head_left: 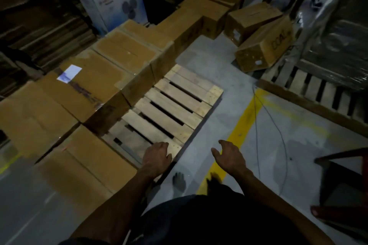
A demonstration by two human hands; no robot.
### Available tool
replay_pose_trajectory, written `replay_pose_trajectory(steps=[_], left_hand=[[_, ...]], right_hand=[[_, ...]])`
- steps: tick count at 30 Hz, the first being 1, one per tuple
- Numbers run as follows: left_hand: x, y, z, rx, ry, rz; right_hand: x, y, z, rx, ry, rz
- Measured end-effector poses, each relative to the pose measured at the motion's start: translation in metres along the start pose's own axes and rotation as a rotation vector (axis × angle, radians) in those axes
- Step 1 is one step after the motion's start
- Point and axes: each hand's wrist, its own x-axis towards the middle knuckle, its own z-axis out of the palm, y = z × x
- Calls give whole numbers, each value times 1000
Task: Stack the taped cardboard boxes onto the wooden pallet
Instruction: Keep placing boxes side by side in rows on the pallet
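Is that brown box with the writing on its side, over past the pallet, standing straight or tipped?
Tipped. The lettered box leans at an angle, one edge raised against another box.

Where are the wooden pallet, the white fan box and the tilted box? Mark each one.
wooden pallet (179, 105): head view, on a bare top slat.
white fan box (111, 0): head view, on its printed front face.
tilted box (264, 45): head view, on its long side face.

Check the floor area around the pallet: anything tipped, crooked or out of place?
Yes. Past the wooden pallet, one cardboard box lies tilted, leaning against the box beside it, not flat like the row along the pallet's left. A loose wire also trails across the yellow floor line.
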Motion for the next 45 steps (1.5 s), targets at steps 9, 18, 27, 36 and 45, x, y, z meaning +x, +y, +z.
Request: replay_pose_trajectory(steps=[9,18,27,36,45], left_hand=[[125,124,-69,-44,93,29],[316,167,-102,-24,86,121],[495,232,-227,-32,53,154],[639,269,-295,-12,90,28],[744,314,-345,-160,57,-294]], right_hand=[[104,58,-135,-11,29,-19],[258,68,-209,-60,38,-15],[430,47,-332,-61,72,60],[607,32,-414,-50,27,-41],[792,17,-515,-167,-170,-247]])
